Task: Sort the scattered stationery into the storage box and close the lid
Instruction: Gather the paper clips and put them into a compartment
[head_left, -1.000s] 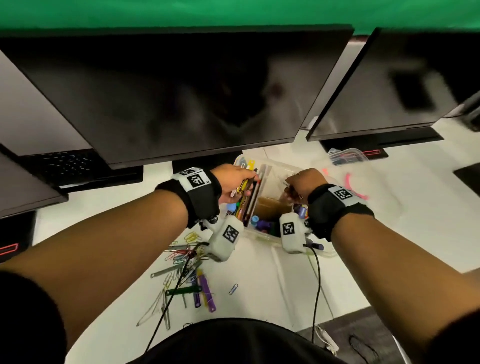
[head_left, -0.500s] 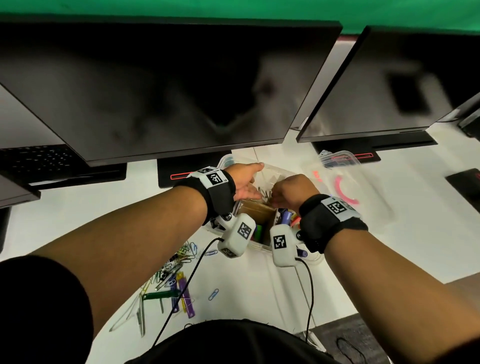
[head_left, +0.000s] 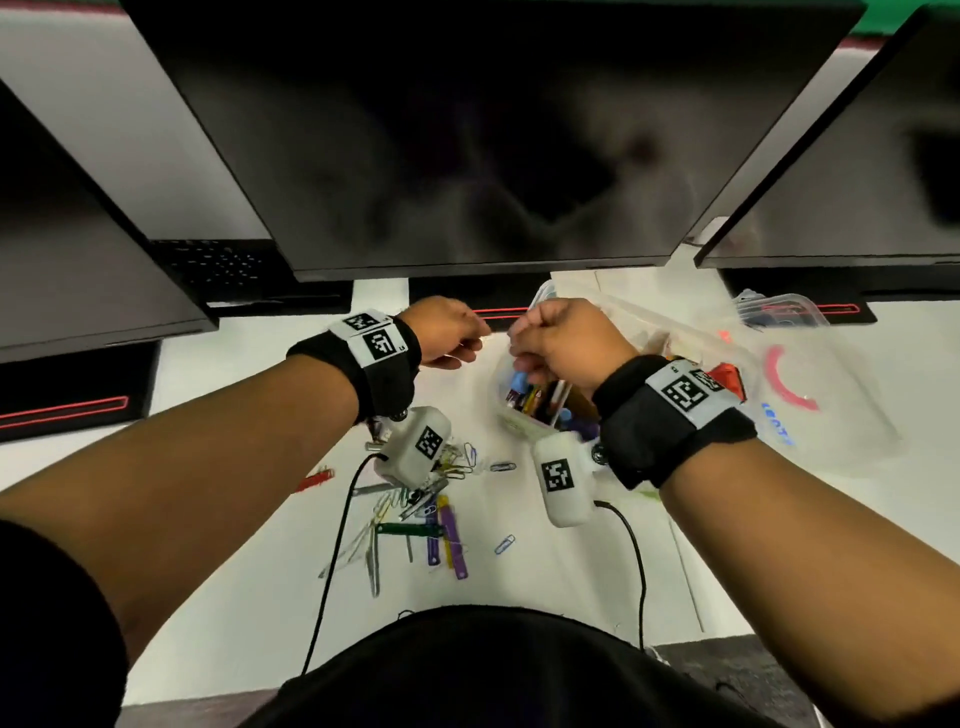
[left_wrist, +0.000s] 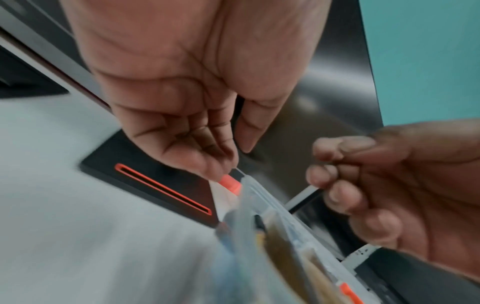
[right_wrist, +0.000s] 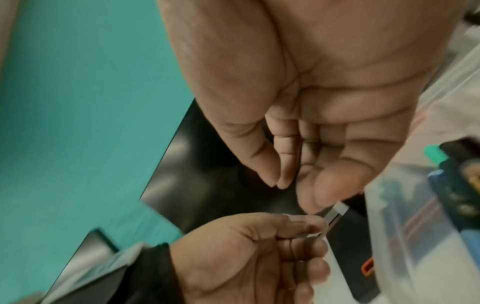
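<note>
The clear plastic storage box (head_left: 497, 415) stands on the white desk, with pens and markers inside. Its clear lid (head_left: 841, 415) lies off to the right. My right hand (head_left: 558, 338) hovers over the box's left end, its fingers curled and nothing showing in them (right_wrist: 278, 185). My left hand (head_left: 457, 332) is just left of the box with curled fingers, whose tips (left_wrist: 221, 174) sit at an orange latch (left_wrist: 230, 183) on the box corner. Whether they grip it is unclear. Loose paper clips and coloured clips (head_left: 426, 514) lie scattered near my body.
Three dark monitors (head_left: 467, 156) hang low over the back of the desk, their black bases (head_left: 67, 405) behind the hands. A second small plastic container (head_left: 779, 312) sits at the back right. A red clip (head_left: 314, 478) lies apart on the left. Wrist-camera cables (head_left: 636, 561) trail across the desk.
Both hands have come up out of the box. The left hand moved off to the box's left side, and the right hand closed into a fist above its left end.
</note>
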